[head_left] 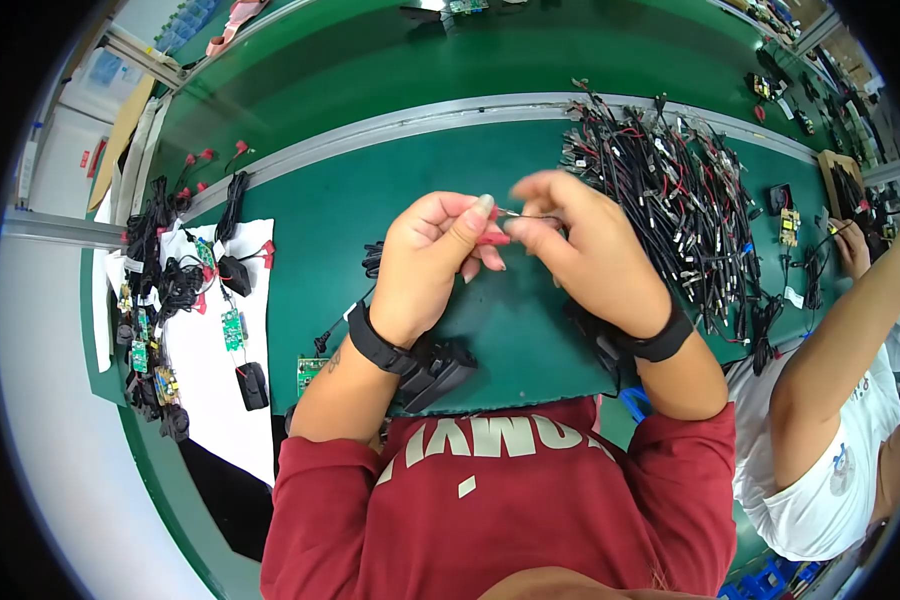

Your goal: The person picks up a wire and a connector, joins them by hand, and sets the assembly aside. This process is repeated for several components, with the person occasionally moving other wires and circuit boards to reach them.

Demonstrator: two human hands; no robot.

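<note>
Over the middle of the green bench my two hands are close together. My left hand (435,245) is closed, thumb against fingertips, on a small red connector-like piece (493,239). Beside it, my right hand (585,240) pinches a thin dark wire (535,216); its fingertips are slightly blurred. A short silvery end (507,211) of the wire reaches the left thumb. Whether the wire joins the red piece is hidden by the fingers. Near my left forearm lie a green circuit board (311,372) and a black cable with a plug (322,341).
A large heap of black cables (670,210) lies right of my hands. On the left, white paper (255,350) carries circuit boards, black adapter housings (253,385) and coiled cables. A metal rail (400,125) crosses behind. At the right, a co-worker's arm (830,340) reaches over the bench.
</note>
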